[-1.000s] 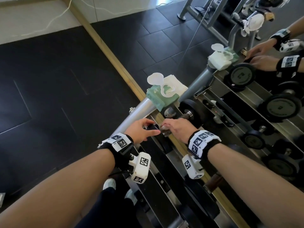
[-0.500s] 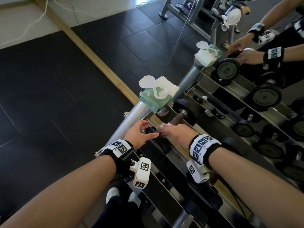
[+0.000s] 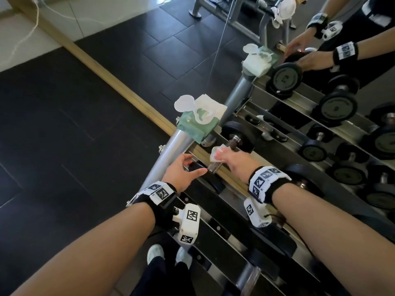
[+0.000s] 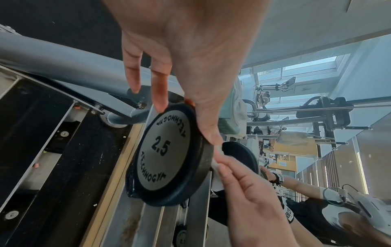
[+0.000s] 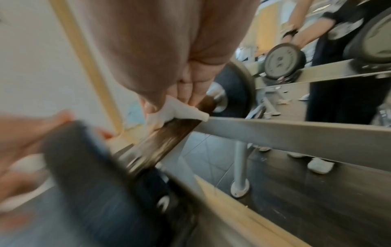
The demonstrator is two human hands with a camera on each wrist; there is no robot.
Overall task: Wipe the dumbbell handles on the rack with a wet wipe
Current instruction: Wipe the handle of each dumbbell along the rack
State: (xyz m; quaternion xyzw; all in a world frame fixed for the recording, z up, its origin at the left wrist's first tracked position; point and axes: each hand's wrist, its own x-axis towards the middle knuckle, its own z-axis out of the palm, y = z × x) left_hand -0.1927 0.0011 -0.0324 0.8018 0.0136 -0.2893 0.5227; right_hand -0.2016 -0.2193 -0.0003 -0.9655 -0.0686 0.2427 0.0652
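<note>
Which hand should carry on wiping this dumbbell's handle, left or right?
Right. The right hand already pinches the wipe against the handle. The left hand rests its fingers on the dumbbell's near end plate, probably steadying it.

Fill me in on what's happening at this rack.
A person is cleaning a dumbbell on the top shelf of the rack. The right hand presses a wet wipe around the handle, while the left hand steadies the near weight plate marked 2.5. An open wipe pack sits on the rack's post.
</note>
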